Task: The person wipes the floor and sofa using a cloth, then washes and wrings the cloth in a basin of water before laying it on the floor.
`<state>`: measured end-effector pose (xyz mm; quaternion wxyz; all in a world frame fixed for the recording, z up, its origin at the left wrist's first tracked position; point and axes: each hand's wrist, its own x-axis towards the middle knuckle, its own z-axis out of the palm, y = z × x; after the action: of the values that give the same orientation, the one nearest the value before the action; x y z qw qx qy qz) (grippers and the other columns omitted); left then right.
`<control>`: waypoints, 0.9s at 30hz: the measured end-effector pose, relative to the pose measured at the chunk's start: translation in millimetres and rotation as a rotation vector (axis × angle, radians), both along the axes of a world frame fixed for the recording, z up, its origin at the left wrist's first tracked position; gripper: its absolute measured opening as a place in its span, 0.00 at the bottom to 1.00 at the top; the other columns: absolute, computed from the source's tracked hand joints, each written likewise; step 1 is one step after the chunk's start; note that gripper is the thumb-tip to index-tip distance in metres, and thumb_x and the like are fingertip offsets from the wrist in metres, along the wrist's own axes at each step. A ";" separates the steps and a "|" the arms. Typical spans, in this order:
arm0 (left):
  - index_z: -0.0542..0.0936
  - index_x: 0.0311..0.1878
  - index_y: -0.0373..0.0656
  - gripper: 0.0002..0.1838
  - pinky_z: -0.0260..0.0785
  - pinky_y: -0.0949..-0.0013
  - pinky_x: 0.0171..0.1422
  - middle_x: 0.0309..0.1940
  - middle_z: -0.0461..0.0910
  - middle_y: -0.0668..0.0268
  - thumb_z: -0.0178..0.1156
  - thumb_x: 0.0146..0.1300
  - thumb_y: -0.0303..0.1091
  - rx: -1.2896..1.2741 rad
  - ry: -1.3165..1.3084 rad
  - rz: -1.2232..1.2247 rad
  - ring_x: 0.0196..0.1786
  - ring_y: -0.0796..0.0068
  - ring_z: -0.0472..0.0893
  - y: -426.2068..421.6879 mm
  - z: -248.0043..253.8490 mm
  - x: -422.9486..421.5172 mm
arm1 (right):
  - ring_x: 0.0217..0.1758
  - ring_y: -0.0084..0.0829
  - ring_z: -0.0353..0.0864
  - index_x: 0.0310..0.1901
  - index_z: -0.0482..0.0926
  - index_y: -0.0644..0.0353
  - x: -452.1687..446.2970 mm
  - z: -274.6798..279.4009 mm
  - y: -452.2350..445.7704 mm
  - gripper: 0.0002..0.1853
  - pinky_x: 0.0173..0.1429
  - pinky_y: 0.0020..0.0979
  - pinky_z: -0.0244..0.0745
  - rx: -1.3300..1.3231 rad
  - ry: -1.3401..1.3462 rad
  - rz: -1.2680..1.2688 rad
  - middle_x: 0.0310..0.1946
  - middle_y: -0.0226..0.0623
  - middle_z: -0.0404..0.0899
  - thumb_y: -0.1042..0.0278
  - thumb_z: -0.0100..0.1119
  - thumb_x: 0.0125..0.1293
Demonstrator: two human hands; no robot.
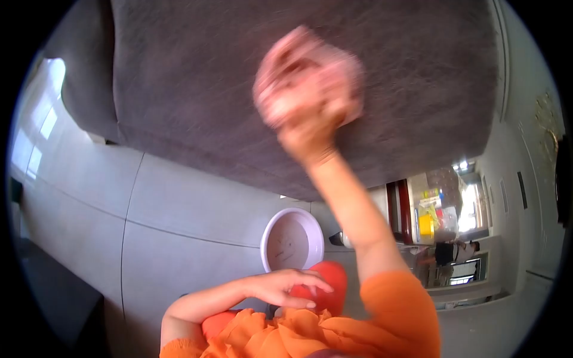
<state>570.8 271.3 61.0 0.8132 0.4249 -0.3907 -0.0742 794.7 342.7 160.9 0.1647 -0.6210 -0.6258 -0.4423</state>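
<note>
A pink cloth (304, 71), bunched up and smeared by motion, lies against the dark grey sofa (185, 77). My right hand (307, 131) is closed on its lower edge, arm stretched forward. Its fingers are partly blurred and hidden by the folds. My left hand (289, 289) rests at my red-covered knee (331, 280), fingers extended and apart, holding nothing. Just beyond that knee, a lilac basin (317, 241) stands on the floor with brownish, murky water in it.
Pale grey tiles (179, 203) cover the floor. A dark piece of furniture (57, 292) stands at lower left. To the right, a table holds a yellow container (426, 225) and other items. Farther back is another person (459, 252).
</note>
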 end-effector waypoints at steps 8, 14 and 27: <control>0.71 0.62 0.43 0.22 0.68 0.69 0.55 0.56 0.70 0.62 0.59 0.63 0.30 0.070 0.050 -0.058 0.49 0.71 0.74 -25.3 13.6 22.6 | 0.65 0.34 0.60 0.45 0.74 0.41 0.0 50.0 25.5 0.14 0.64 0.52 0.53 -0.215 -0.534 0.120 0.57 0.24 0.66 0.59 0.55 0.55; 0.70 0.63 0.44 0.23 0.68 0.68 0.55 0.56 0.70 0.63 0.59 0.63 0.29 0.102 0.056 -0.093 0.48 0.72 0.74 -35.4 10.2 45.8 | 0.61 0.47 0.65 0.49 0.74 0.51 36.0 252.5 11.4 0.16 0.63 0.49 0.59 0.042 -0.582 0.094 0.56 0.43 0.70 0.60 0.58 0.59; 0.70 0.62 0.45 0.23 0.67 0.67 0.56 0.56 0.71 0.62 0.59 0.63 0.30 0.135 0.095 -0.176 0.48 0.72 0.75 -23.1 -5.7 49.7 | 0.65 0.50 0.63 0.52 0.74 0.51 71.1 236.1 -35.8 0.22 0.67 0.47 0.54 0.121 -0.509 -0.042 0.62 0.44 0.66 0.73 0.63 0.53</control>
<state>620.5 248.2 55.3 0.7906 0.4389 -0.3817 -0.1915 865.8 306.9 397.0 0.0296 -0.4915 -0.6065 -0.6243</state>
